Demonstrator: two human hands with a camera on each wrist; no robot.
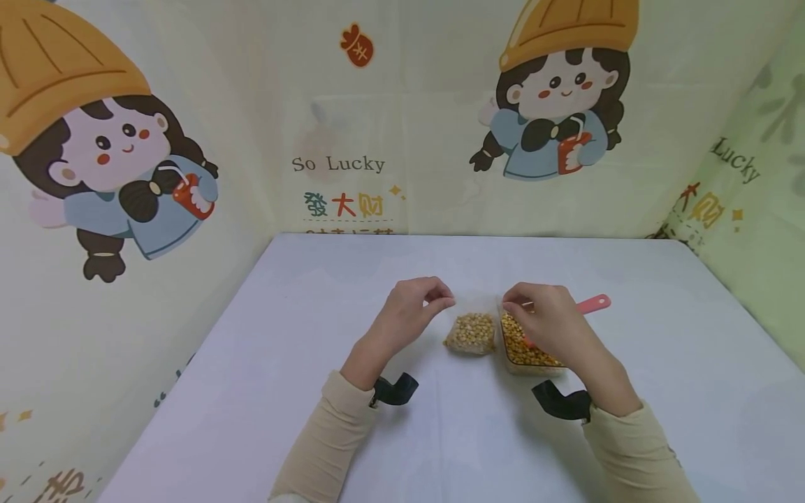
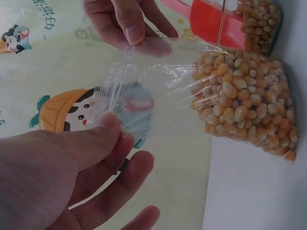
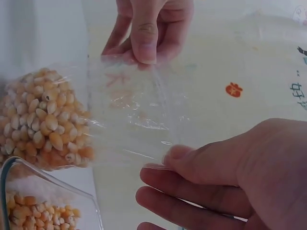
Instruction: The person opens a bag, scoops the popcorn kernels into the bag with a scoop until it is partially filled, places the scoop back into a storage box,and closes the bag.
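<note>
A clear plastic zip bag (image 1: 473, 334) with corn kernels in its lower part stands on the white table. My left hand (image 1: 418, 307) pinches one top corner of the bag between thumb and forefinger. At the opposite top corner, my right hand (image 1: 546, 314) pinches the film the same way, its other fingers loosely bent. Between the hands the upper film (image 2: 158, 86) is stretched flat above the kernels (image 2: 244, 100). Just right of the bag, partly under my right hand, stands a clear container (image 1: 534, 370) of corn kernels with a pink scoop (image 2: 218, 24) in it.
The scoop's pink handle (image 1: 594, 304) sticks out over the container's far right side. A white table (image 1: 352, 272) lies under everything. Cloth printed with cartoon figures (image 1: 560, 98) hangs behind the table and along both sides.
</note>
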